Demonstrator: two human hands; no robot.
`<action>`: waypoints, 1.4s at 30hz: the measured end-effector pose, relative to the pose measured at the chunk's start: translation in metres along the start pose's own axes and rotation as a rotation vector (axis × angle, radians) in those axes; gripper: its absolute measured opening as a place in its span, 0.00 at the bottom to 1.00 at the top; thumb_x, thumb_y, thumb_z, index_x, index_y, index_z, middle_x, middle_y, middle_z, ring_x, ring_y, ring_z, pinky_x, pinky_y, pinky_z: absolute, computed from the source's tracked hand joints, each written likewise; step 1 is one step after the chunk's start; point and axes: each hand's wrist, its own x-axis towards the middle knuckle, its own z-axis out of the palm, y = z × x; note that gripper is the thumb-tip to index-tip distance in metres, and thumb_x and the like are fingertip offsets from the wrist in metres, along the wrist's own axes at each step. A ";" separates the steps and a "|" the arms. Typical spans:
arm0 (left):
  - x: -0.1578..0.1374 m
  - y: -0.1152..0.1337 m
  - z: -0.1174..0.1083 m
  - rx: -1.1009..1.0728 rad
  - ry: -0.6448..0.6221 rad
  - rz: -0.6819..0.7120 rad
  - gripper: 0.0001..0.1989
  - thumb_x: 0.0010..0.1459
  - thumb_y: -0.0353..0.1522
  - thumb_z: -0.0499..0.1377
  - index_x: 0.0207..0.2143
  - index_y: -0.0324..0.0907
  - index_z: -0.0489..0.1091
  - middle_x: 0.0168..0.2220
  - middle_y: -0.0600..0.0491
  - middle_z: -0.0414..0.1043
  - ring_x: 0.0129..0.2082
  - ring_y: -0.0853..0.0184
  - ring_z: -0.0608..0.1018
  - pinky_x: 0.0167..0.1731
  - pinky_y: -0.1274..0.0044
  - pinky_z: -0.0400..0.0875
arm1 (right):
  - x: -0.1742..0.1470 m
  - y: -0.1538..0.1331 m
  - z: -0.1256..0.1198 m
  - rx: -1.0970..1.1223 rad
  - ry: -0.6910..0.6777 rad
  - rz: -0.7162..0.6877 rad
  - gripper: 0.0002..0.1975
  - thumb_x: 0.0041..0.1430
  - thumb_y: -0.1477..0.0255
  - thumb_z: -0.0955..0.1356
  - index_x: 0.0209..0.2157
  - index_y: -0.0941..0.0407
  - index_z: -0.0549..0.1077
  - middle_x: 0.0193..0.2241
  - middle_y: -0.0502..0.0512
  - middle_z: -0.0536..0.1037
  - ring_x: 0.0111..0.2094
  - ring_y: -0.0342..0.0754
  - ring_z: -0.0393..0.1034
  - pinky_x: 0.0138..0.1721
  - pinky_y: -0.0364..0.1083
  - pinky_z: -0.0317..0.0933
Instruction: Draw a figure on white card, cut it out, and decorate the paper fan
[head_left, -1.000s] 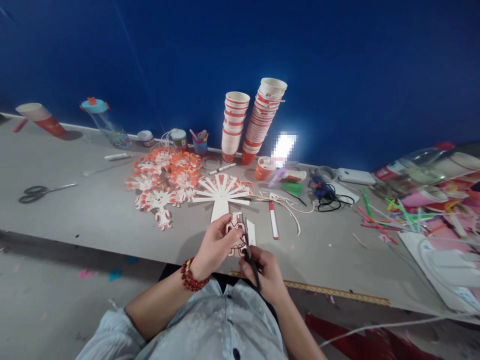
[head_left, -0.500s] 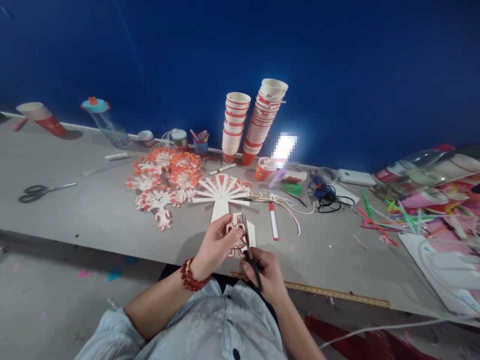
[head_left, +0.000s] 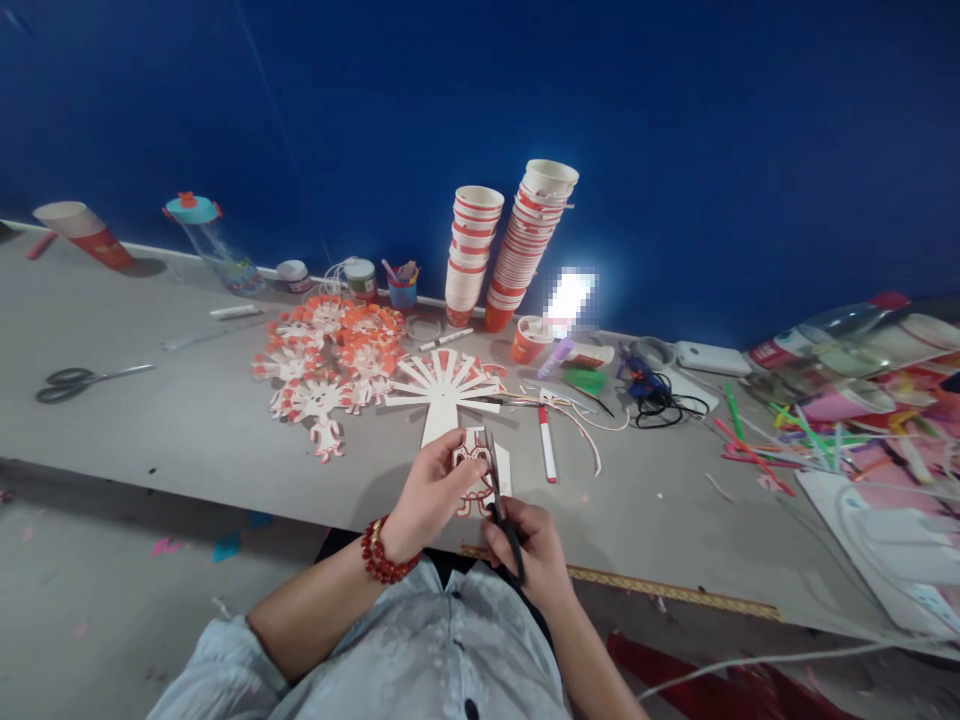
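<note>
A flat, deep-blue wall is rising behind a long grey tabletop; two tall stacks of red-and-white paper cups are standing near it, probably nested to save room; a heap of orange-and-white cut-paper figures is lying to the left, seemingly set aside to leave working space; a white fan-shaped paper cutout is lying just beyond the hands; the right hand is gripping black-handled metal scissors, blades pointing away from the body; the left hand is pinching a small white paper piece, presumably steadying it beside them; this piece is sitting near the table's front edge, showing dark-red drawn outlines and two leg-like shapes, the thumb partly covering it.
</note>
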 end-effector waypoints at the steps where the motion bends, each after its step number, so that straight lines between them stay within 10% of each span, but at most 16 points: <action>1: 0.000 0.000 0.000 -0.003 0.003 0.002 0.12 0.50 0.37 0.66 0.31 0.39 0.68 0.21 0.58 0.66 0.16 0.77 0.64 0.16 0.84 0.59 | 0.000 0.000 0.000 0.005 0.001 -0.001 0.20 0.56 0.57 0.66 0.20 0.53 0.59 0.13 0.44 0.61 0.16 0.40 0.54 0.19 0.41 0.48; 42: 0.001 -0.008 -0.004 0.195 0.011 0.216 0.08 0.60 0.36 0.59 0.32 0.40 0.68 0.25 0.58 0.62 0.23 0.75 0.62 0.24 0.83 0.60 | 0.000 0.000 0.007 0.174 -0.023 0.030 0.17 0.54 0.59 0.69 0.21 0.54 0.62 0.12 0.46 0.66 0.14 0.40 0.58 0.19 0.40 0.51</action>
